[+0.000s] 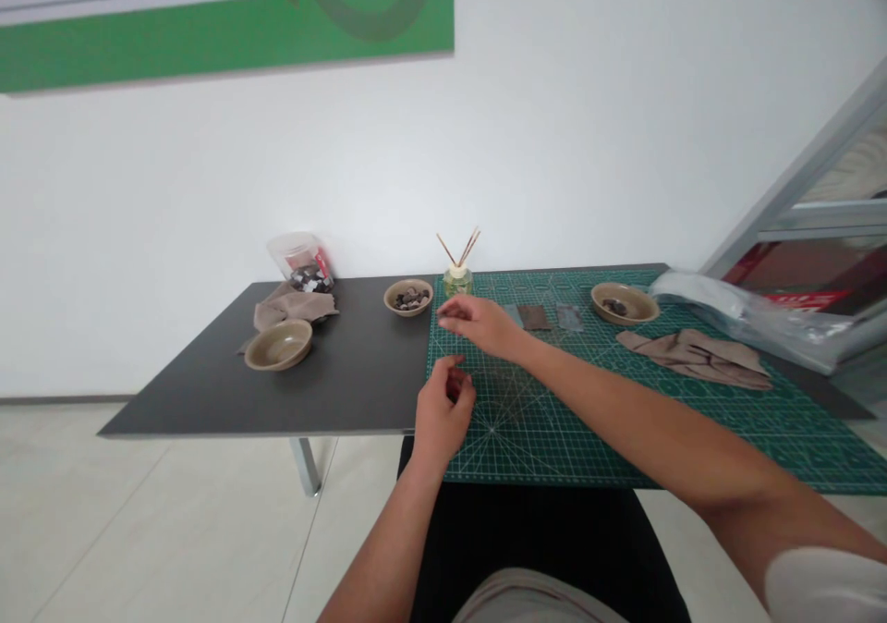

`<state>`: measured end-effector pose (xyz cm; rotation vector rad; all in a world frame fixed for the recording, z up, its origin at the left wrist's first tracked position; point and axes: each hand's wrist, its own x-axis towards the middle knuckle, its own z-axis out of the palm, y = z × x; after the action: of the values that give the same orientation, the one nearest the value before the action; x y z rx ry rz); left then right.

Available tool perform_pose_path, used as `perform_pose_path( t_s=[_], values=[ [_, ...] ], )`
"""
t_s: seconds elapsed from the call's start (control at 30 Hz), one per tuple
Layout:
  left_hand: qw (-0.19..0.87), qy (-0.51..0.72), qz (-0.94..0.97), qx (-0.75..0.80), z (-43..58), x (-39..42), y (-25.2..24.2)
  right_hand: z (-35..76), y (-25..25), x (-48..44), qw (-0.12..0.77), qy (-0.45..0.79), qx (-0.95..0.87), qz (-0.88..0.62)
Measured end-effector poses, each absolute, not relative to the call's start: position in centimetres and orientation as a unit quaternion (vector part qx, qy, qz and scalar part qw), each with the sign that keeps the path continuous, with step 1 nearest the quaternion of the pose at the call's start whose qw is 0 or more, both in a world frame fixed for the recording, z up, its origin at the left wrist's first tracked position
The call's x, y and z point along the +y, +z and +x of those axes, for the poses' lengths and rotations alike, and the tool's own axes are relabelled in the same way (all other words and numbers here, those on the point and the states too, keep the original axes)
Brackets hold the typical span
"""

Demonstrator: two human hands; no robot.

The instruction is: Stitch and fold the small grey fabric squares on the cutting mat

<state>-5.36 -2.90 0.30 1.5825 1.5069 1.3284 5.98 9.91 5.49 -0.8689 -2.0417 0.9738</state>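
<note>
My right hand (478, 323) hovers over the left part of the green cutting mat (554, 438), just right of a small bowl (393, 305) of dark and pale pebbles (410, 299). Its thumb and fingers are pinched together; anything between them is too small to make out. Below it, my left hand (445, 410) is held over the mat's left edge with its fingers curled in. Whatever those fingers may hold is hidden. Behind my right hand stands a reed diffuser (457, 279) with thin sticks. Flat squares, one brown (533, 317) and one grey (569, 317), lie on the mat.
At left are a tan bowl (278, 346), a brown cloth (295, 306) and a tipped clear tub (301, 258) of dark and white pieces. At right are a bowl (625, 302) with dark pebbles, another cloth (699, 357) and a plastic bag (748, 313).
</note>
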Motion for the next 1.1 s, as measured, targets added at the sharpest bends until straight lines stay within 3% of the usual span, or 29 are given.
perform_pose_path(
  t_s=[0.13, 0.27, 0.43, 0.6, 0.7, 0.8, 0.93, 1.1],
  values=[
    [0.213, 0.527, 0.59, 0.573, -4.9, -3.2, 0.0, 11.2, 3.7, 6.2, 0.347, 0.438, -0.747, -0.36],
    [0.132, 0.438, 0.703, 0.545, -3.7, -3.2, 0.8, 14.4, 2.5, 3.8, 0.322, 0.52, -0.7, -0.369],
    [0.143, 0.359, 0.793, 0.472, -1.6, -2.3, 2.2, 16.6, 1.9, 2.8, 0.356, 0.589, -0.626, -0.367],
    [0.18, 0.368, 0.783, 0.468, -0.1, -1.3, 1.5, 18.2, 1.2, 2.3, 0.361, 0.579, -0.62, -0.387],
    [0.223, 0.379, 0.761, 0.477, 0.3, -1.3, 0.8, 19.2, 1.4, 2.7, 0.343, 0.508, -0.665, -0.428],
    [0.256, 0.413, 0.703, 0.52, 0.2, -1.4, 0.5, 20.7, 2.1, 4.8, 0.36, 0.303, -0.721, -0.509],
    [0.284, 0.426, 0.667, 0.542, 0.0, -1.1, 0.6, 22.6, 1.7, 8.8, 0.296, 0.061, -0.739, -0.602],
    [0.339, 0.457, 0.623, 0.536, -0.3, -0.7, 0.4, 23.1, -0.6, 11.1, 0.166, 0.027, -0.744, -0.647]
  ],
)
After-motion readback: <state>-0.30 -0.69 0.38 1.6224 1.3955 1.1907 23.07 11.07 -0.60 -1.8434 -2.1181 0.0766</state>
